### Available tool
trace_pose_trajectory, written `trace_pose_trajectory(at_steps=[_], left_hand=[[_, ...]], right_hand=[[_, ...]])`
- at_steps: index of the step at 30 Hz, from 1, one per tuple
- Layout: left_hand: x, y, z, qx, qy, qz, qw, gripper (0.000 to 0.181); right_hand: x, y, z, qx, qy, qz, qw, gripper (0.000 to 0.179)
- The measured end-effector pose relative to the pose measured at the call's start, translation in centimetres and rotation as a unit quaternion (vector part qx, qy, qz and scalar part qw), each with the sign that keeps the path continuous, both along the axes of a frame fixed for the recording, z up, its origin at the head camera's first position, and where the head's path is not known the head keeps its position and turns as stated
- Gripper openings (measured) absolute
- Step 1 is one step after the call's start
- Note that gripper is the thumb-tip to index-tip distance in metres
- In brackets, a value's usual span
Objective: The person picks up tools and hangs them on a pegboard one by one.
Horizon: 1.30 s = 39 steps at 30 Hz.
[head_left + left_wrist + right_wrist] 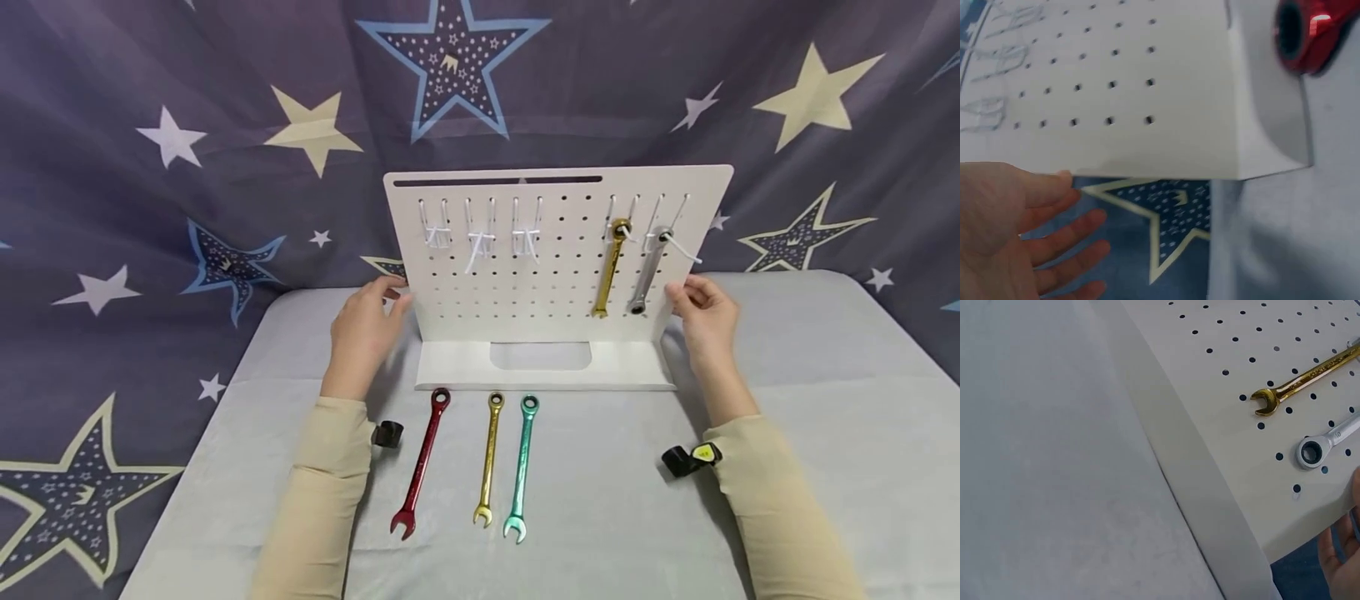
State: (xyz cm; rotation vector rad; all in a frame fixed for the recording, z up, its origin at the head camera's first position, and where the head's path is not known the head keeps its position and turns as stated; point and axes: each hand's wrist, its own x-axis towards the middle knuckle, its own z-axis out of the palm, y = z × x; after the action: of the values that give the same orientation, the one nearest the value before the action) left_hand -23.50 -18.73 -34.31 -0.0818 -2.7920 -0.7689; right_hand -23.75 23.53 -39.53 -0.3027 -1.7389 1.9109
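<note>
Your left hand (367,329) has its fingers spread apart, and its thumb touches the left edge of the white pegboard (566,330). Your right hand (708,321) is at the opposite edge with its thumb against it; you cannot tell from these views whether its partly hidden fingers clamp the board from behind.

The pegboard stands upright between your hands, its base (457,367) on the grey cloth (600,500), in front of the star-print curtain (600,92). From your left, a black device (387,434) sits at your left cuff. Next to it, the red wrench (423,467) lies at a slant, ring end just at the front of the base. Above it, three white hooks (480,243) project from the board's left half. Next along the cloth come the smaller gold wrench (489,462) and, near it, the green wrench (523,467), both with open ends toward you.

Further right, you have the hanging gold wrench (610,271) on a hook, open end down, and beside it the silver wrench (649,273), also hung, ring end at the bottom. Another black device (678,461) sits by your right cuff.
</note>
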Motion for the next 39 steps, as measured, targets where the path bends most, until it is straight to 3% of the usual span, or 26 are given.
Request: trace_pose_trajectory(at_steps=[6, 12, 20, 23, 26, 29, 32, 35, 37, 39], left_hand=[[1.4, -0.3, 0.8, -0.012, -0.013, -0.005, 0.9998, 0.034], [3.1, 0.5, 1.5, -0.036, -0.028, -0.053, 0.9975, 0.033], [6.3, 0.8, 1.7, -0.099, -0.038, -0.105, 0.9888, 0.026], [7.5, 0.7, 1.5, -0.103, -0.046, -0.127, 0.9855, 0.026], [8.5, 0.2, 0.9, -0.062, -0.079, -0.145, 0.9844, 0.026], [9.1, -0.8, -0.1, 0.016, -0.125, -0.166, 0.9781, 0.026], [9.6, -1.7, -1.1, 0.120, -0.178, -0.182, 0.9595, 0.028], [10.5, -1.9, -2.0, 0.189, -0.224, -0.191, 0.9368, 0.033], [11.2, -1.9, -2.5, 0.201, -0.246, -0.186, 0.9298, 0.036], [11.8, -1.8, -2.9, 0.194, -0.255, -0.183, 0.9296, 0.038]], right_hand=[[0.5, -0.1, -0.2, 0.022, 0.002, 0.007, 0.9997, 0.014], [0.4, -0.1, -0.2, 0.011, 0.020, 0.014, 0.9996, 0.012], [0.1, -0.2, -0.1, 0.015, -0.017, 0.010, 0.9997, 0.015], [0.3, -0.3, 0.0, 0.018, -0.023, 0.001, 0.9996, 0.017], [0.2, -0.2, 0.0, 0.012, -0.022, -0.001, 0.9997, 0.017], [0.3, -0.4, 0.1, 0.003, -0.032, 0.000, 0.9995, 0.016], [0.4, -0.5, 0.3, -0.002, -0.050, -0.001, 0.9988, 0.011], [0.4, -0.6, 0.2, -0.011, -0.054, -0.002, 0.9985, 0.011], [0.5, -0.7, 0.2, -0.017, -0.051, -0.004, 0.9986, 0.012], [0.4, -0.9, 0.2, -0.022, -0.045, -0.008, 0.9987, 0.015]])
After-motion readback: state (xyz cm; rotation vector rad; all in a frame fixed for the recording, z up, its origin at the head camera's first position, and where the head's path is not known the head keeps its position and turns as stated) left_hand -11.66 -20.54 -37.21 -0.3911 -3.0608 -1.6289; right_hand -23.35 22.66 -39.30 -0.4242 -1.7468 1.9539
